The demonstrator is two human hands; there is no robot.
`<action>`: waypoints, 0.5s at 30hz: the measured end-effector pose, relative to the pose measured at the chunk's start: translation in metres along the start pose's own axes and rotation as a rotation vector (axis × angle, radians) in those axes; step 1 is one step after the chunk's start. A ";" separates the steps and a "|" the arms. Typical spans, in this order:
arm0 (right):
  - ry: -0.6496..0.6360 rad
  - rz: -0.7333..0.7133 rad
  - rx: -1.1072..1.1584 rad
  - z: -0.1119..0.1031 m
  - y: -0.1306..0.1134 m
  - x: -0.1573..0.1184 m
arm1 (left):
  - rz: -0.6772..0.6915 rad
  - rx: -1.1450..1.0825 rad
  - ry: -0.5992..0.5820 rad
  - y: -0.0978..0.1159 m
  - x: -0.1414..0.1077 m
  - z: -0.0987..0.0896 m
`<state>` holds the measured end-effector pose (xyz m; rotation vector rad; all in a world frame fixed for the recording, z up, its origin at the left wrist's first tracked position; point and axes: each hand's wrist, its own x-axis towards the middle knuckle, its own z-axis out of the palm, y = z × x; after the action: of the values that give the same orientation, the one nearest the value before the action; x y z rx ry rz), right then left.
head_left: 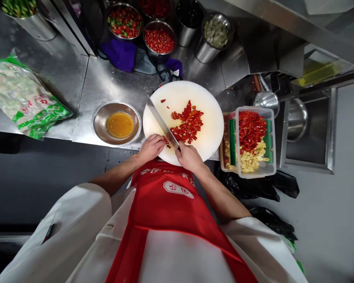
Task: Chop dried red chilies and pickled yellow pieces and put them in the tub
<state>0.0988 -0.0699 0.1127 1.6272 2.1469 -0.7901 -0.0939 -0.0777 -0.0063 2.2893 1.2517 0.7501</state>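
My right hand (190, 158) is closed round the handle of a kitchen knife (162, 122), whose blade slants across the left part of a round white cutting board (214, 118). Just left of the blade, my left hand (152, 147) has its fingers curled at the board's near edge, on a red chili pepper (166, 142) that is mostly hidden by the fingers. To the right of the blade lies a loose heap of chopped red chili (190, 124). A few small bits are scattered near the board's far left side.
A steel bowl of orange-brown liquid (96, 125) stands left of the board. On the right is a clear plastic tub (256, 173) with chopped chili and pale yellow slices. Steel containers (205, 53) and a purple cloth (120, 55) are behind. A green-and-white bag (26, 98) lies far left.
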 end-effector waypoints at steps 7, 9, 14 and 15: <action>-0.080 -0.028 0.099 -0.022 0.023 -0.054 | -0.186 0.021 0.088 -0.001 -0.016 -0.019; -0.117 -0.014 0.111 -0.013 0.018 -0.052 | -0.190 0.013 0.055 -0.005 -0.019 -0.018; -0.038 0.058 0.113 0.020 -0.003 -0.014 | -0.139 -0.021 -0.010 -0.012 -0.020 -0.018; -0.015 0.050 0.121 0.024 -0.003 -0.007 | -0.132 -0.012 -0.020 -0.013 -0.021 -0.019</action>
<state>0.0960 -0.0901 0.0988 1.7214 2.0756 -0.9302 -0.1235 -0.0874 -0.0045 2.1749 1.3695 0.6846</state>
